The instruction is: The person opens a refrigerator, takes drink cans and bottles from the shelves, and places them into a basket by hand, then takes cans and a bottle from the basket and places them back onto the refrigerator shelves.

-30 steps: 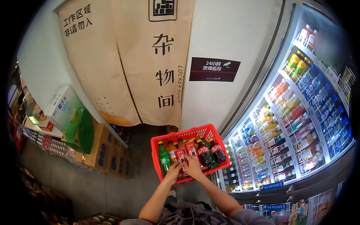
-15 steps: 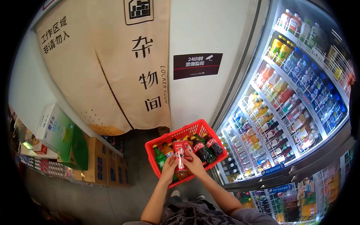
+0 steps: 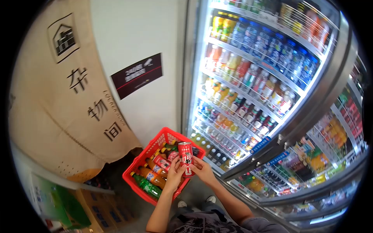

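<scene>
A red drink can with white lettering stands upright between my two hands. My left hand grips its left side, and the fingers of my right hand close on the lower right. Just behind and below is a red plastic basket with perforated walls. Inside it lie a green soda bottle, orange soda bottles, a red-labelled item and several dark bottles, partly covered by my hands and the can. What supports the basket is hidden.
On the right stands a lit glass-door fridge with several shelves of bottled drinks; another fridge section continues beyond. A beige curtain hangs left of a white wall with a dark sign. Cardboard boxes stand at lower left.
My view has turned right toward the fridge. The basket now sits further left of my hands, and the can is held above its right side. Both hands stay on the can.
</scene>
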`<state>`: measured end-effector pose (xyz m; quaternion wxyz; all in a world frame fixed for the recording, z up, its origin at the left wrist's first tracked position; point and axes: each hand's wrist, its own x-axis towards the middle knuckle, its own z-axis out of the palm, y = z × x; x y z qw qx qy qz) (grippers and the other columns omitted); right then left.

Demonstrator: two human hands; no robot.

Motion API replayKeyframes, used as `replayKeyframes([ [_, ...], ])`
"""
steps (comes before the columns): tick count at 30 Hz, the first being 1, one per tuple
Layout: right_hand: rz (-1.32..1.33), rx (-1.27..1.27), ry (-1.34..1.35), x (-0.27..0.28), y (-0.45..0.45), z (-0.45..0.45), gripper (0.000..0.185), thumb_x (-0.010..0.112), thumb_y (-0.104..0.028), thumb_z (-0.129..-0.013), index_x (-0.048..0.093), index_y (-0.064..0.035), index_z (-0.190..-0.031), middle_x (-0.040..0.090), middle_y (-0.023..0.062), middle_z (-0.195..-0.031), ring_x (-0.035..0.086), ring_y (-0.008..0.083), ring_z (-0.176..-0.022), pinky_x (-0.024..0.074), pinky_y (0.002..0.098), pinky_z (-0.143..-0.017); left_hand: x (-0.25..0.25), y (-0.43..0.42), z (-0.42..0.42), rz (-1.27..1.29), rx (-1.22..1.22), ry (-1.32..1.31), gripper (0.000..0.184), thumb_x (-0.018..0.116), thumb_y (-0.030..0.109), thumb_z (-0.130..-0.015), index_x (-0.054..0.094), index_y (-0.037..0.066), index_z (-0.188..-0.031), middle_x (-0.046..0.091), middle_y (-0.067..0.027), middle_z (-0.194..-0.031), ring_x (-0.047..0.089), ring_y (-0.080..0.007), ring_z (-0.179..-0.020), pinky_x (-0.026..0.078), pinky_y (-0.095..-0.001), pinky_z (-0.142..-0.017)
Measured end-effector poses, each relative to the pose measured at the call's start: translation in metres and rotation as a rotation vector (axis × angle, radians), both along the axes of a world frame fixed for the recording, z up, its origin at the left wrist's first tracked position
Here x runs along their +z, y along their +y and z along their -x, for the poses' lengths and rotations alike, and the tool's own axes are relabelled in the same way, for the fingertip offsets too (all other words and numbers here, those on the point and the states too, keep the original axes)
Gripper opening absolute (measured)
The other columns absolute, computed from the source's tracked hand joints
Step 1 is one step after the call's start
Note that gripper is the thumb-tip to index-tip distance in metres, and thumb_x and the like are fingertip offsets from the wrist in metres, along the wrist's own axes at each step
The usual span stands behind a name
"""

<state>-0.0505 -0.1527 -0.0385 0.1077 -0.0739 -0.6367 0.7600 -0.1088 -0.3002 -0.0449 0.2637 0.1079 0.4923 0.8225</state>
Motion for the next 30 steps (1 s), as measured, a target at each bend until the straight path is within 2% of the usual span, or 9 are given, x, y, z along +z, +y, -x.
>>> replayKeyframes([
  [3, -0.079, -0.144, 0.073, 0.011, 0.031, -0.027, 0.051, 0.063, -0.006, -0.094, 0.045, 0.0034, -0.141, 0.062, 0.0094, -0.125, 0.058, 0.0122, -0.11, 0.0465, 0.0283, -0.097, 0.014, 0.041, -0.008, -0.033, -0.141, -0.011, 0.06, 0.063, 0.014, -0.095, 0.031, 0.002, -0.145, 0.055, -0.0112, -0.129, 0.055, -0.0164, -0.117, 0.045, -0.0303, -0.099],
  [5, -0.099, -0.231, 0.02, 0.02, 0.053, -0.049, 0.054, 0.064, -0.005, -0.093, 0.044, 0.0032, -0.142, 0.061, 0.0088, -0.128, 0.058, 0.0124, -0.112, 0.0461, 0.0287, -0.098, 0.008, 0.072, -0.013, -0.015, -0.218, 0.027, 0.06, 0.063, 0.014, -0.095, 0.032, 0.001, -0.146, 0.057, -0.0112, -0.127, 0.057, -0.0159, -0.114, 0.046, -0.0302, -0.097],
  [11, 0.053, -0.527, 0.002, 0.035, 0.117, -0.12, 0.058, 0.067, -0.007, -0.091, 0.042, 0.0044, -0.142, 0.059, 0.0135, -0.13, 0.058, 0.0154, -0.115, 0.0466, 0.0295, -0.099, 0.025, 0.162, -0.051, 0.041, -0.5, 0.124, 0.064, 0.064, 0.012, -0.094, 0.032, 0.001, -0.149, 0.06, -0.0103, -0.122, 0.058, -0.0136, -0.109, 0.046, -0.0277, -0.094],
  [15, -0.006, -0.659, 0.036, 0.053, 0.152, -0.169, 0.056, 0.068, -0.007, -0.091, 0.044, 0.0056, -0.14, 0.06, 0.0139, -0.128, 0.059, 0.0163, -0.114, 0.0474, 0.0297, -0.098, 0.047, 0.214, -0.089, -0.006, -0.653, 0.208, 0.068, 0.066, 0.009, -0.092, 0.03, 0.001, -0.15, 0.06, -0.0105, -0.124, 0.058, -0.0137, -0.109, 0.047, -0.0283, -0.095],
  [21, -0.146, -0.735, 0.087, 0.066, 0.211, -0.224, 0.044, 0.061, -0.017, -0.097, 0.052, 0.0038, -0.134, 0.064, 0.0104, -0.122, 0.061, 0.014, -0.108, 0.0484, 0.028, -0.092, 0.059, 0.271, -0.127, -0.068, -0.704, 0.271, 0.07, 0.066, 0.004, -0.09, 0.029, 0.0, -0.15, 0.059, -0.0107, -0.126, 0.059, -0.0145, -0.109, 0.048, -0.0296, -0.094],
  [24, -0.301, -1.163, 0.029, 0.05, 0.248, -0.232, 0.04, 0.065, -0.023, -0.094, 0.06, 0.0032, -0.124, 0.07, 0.014, -0.109, 0.065, 0.0165, -0.101, 0.0515, 0.0292, -0.084, 0.065, 0.287, -0.142, -0.096, -0.637, 0.252, 0.07, 0.065, 0.004, -0.091, 0.029, 0.0, -0.15, 0.058, -0.0106, -0.127, 0.059, -0.0148, -0.11, 0.049, -0.0297, -0.093],
  [27, -0.449, -1.326, -0.023, 0.041, 0.275, -0.226, 0.04, 0.064, -0.029, -0.094, 0.062, 0.0013, -0.12, 0.071, 0.0163, -0.105, 0.068, 0.0222, -0.095, 0.0516, 0.0312, -0.084, 0.055, 0.297, -0.147, -0.132, -0.609, 0.217, 0.069, 0.065, 0.005, -0.091, 0.029, 0.001, -0.15, 0.057, -0.0108, -0.129, 0.058, -0.015, -0.111, 0.049, -0.0298, -0.094],
  [28, -0.466, -1.294, -0.091, 0.043, 0.279, -0.226, 0.045, 0.06, -0.039, -0.095, 0.066, 0.0019, -0.114, 0.071, 0.0177, -0.099, 0.069, 0.0261, -0.094, 0.0514, 0.0341, -0.084, 0.053, 0.297, -0.148, -0.122, -0.601, 0.217, 0.069, 0.066, 0.006, -0.091, 0.03, 0.0, -0.15, 0.057, -0.011, -0.13, 0.058, -0.0153, -0.112, 0.048, -0.0299, -0.096],
  [30, -0.458, -1.219, -0.17, 0.046, 0.294, -0.221, 0.05, 0.057, -0.043, -0.096, 0.067, 0.003, -0.11, 0.072, 0.0174, -0.096, 0.069, 0.0261, -0.093, 0.0511, 0.0349, -0.083, 0.045, 0.296, -0.15, -0.129, -0.583, 0.216, 0.069, 0.066, 0.006, -0.091, 0.03, 0.0, -0.15, 0.057, -0.0111, -0.13, 0.058, -0.0155, -0.113, 0.047, -0.0301, -0.096],
])
